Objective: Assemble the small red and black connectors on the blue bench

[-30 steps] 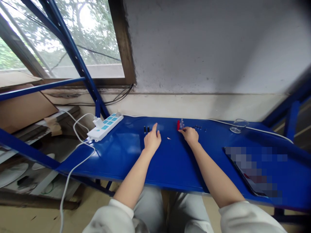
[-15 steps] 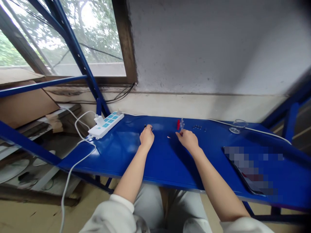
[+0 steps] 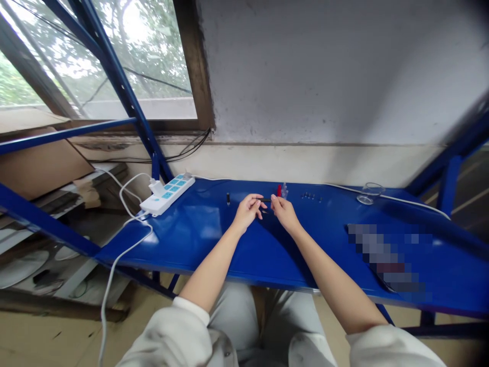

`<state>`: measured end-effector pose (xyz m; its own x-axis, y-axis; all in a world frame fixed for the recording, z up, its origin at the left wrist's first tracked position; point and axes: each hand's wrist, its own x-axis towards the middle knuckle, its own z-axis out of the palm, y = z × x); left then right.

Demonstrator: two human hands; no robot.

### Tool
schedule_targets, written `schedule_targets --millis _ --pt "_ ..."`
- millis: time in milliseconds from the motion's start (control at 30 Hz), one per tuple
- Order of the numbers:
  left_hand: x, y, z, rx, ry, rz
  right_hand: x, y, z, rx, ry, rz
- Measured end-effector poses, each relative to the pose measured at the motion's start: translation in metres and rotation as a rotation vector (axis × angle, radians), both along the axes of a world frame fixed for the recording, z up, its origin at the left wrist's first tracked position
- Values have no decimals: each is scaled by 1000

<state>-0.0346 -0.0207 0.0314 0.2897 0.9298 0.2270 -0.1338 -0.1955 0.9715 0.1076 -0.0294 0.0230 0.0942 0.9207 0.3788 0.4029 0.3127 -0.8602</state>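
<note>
My left hand (image 3: pixel 247 211) and my right hand (image 3: pixel 281 211) meet above the blue bench top (image 3: pixel 214 239). Between their fingertips they pinch a small black cylindrical part (image 3: pixel 266 200), held sideways. Another small black part (image 3: pixel 228 199) stands upright on the bench, left of my left hand. A red piece with a few clear pieces (image 3: pixel 281 191) stands just behind my right hand. A row of tiny dark parts (image 3: pixel 308 195) lies to the right of those.
A white power strip (image 3: pixel 167 194) with a white cable (image 3: pixel 114 265) lies at the bench's left rear. A clear round dish (image 3: pixel 369 193) sits at the right rear by a thin white wire. A blurred flat object (image 3: pixel 385 255) lies on the right. Blue rack struts cross on the left.
My left hand reached left to the black parts, took one, and brought it right. Both hands now meet on it; one black part remains standing there.
</note>
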Motion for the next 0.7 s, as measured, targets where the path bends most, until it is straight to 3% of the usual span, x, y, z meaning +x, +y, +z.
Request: schedule_targets --millis 300,500,700 --pt "1 -1 -1 34 37 45 -3 -10 9 96 -22 -13" --pt "3 2 -10 64 129 20 -4 -10 8 125 -78 -34" --pt "3 4 -14 60 176 101 -7 -13 13 108 -93 -10"
